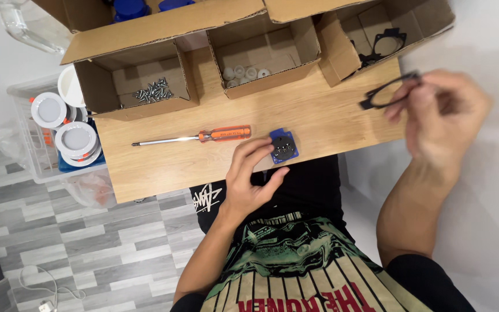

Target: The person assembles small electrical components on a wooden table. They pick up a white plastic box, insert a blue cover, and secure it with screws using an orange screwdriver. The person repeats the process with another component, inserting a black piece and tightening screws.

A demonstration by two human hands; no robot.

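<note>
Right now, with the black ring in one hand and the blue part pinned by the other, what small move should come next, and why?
Probably bring the right hand with its black ring across and down onto the blue part. The left hand holds that part on the wooden table, and the ring is raised off to the side.

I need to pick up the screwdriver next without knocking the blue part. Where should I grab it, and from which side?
Probably grip the orange handle, coming from above. The screwdriver lies flat on the wooden table, with its thin metal shaft pointing left; the handle is the thicker end. The left hand on the blue part sits just right of it, so avoid approaching from that side.
</note>
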